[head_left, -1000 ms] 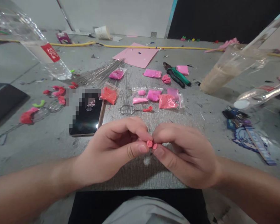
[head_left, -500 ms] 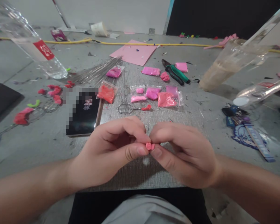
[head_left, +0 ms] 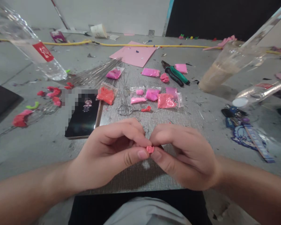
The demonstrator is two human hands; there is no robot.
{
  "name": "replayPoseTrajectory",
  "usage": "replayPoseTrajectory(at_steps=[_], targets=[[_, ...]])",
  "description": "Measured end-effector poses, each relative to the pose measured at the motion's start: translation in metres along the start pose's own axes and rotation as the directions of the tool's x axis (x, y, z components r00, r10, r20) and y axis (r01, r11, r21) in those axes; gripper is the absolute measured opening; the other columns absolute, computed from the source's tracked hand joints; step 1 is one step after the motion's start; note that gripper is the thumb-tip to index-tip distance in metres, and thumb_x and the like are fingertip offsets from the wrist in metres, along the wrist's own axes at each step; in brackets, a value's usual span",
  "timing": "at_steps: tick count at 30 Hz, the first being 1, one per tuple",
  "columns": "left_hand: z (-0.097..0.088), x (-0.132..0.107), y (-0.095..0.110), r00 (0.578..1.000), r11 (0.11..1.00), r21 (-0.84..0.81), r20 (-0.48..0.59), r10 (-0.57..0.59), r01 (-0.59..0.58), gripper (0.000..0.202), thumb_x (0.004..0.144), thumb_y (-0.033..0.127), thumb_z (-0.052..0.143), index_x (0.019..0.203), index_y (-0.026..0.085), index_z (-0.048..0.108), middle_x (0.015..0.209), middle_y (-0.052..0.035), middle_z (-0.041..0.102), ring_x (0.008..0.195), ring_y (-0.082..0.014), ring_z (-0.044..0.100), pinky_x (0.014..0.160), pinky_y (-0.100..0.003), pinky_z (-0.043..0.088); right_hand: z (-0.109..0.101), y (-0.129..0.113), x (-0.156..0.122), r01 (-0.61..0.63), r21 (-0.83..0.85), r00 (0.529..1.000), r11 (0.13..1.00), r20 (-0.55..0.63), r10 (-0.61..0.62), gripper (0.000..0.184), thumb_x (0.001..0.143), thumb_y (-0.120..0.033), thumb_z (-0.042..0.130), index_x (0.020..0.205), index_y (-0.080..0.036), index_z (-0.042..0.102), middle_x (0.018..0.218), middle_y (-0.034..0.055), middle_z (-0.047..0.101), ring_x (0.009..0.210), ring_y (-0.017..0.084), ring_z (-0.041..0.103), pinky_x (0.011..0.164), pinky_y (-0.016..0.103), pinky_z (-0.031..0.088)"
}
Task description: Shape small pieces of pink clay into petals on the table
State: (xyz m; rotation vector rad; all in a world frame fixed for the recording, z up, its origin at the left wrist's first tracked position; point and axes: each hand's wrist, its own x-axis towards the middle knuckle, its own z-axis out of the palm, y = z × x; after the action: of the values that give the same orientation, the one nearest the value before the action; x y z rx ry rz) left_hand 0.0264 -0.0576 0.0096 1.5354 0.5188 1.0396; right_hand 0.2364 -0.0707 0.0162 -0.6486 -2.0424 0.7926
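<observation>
Worktop (head_left: 49, 147), grey, strewn with clay bags and wire. Left hand (head_left: 107, 156) and right hand (head_left: 184, 156) meet above its near edge, fingers curled shut, thumb and forefinger tips of both pinching one small pink clay piece (head_left: 150, 149) (shaping apparently midway; no wire joined). Beyond them lies a wire loop (head_left: 125, 109) with a red tip, seemingly a finished part.

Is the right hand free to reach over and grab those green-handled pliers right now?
Probably not at once: the right hand and left hand both pinch a small pink piece. The path to the pliers crosses clay bags, but looks open above them.
</observation>
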Motion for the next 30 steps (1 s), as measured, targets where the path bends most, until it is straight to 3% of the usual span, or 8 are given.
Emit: replayPoseTrajectory(at_steps=[7, 17, 30], targets=[[-0.0001, 0.0023, 0.0029, 0.999, 0.999, 0.034, 0.029, 0.027, -0.028, 0.005, 0.091, 0.020, 0.077, 0.095, 0.020, 0.080, 0.080, -0.0049, 0.065, 0.074, -0.0143, 0.064, 0.065, -0.025, 0.058, -0.0003, -0.0022, 0.0005, 0.003, -0.028, 0.999, 1.000, -0.038, -0.004, 0.008, 0.098, -0.020, 0.063, 0.091, -0.020, 0.061, 0.075, 0.0002, 0.064, 0.065, 0.010, 0.058, 0.060, 0.023, 0.051], [-0.0036, 0.0005, 0.0023, 0.992, 0.996, 0.061, 0.107, 0.065, -0.071, 0.021, 0.088, 0.014, 0.078, 0.107, 0.023, 0.082, 0.085, -0.0045, 0.066, 0.073, -0.0147, 0.067, 0.067, -0.028, 0.060, -0.0042, -0.0053, 0.0010, 0.013, -0.016, 1.000, 1.000, 0.015, -0.013, 0.009, 0.093, -0.017, 0.062, 0.084, -0.017, 0.061, 0.070, 0.0019, 0.064, 0.061, 0.010, 0.057, 0.056, 0.023, 0.050], [-0.0033, 0.0004, 0.0059, 0.989, 0.987, 0.104, 0.099, 0.113, -0.123, 0.013, 0.086, 0.011, 0.078, 0.096, 0.019, 0.080, 0.078, -0.0012, 0.061, 0.066, -0.0113, 0.062, 0.059, -0.023, 0.056, -0.0032, -0.0055, 0.0010, 0.008, -0.015, 1.000, 1.000, 0.006, -0.008, 0.012, 0.095, -0.019, 0.061, 0.083, -0.019, 0.060, 0.069, 0.0000, 0.064, 0.060, 0.010, 0.056, 0.057, 0.023, 0.049]])
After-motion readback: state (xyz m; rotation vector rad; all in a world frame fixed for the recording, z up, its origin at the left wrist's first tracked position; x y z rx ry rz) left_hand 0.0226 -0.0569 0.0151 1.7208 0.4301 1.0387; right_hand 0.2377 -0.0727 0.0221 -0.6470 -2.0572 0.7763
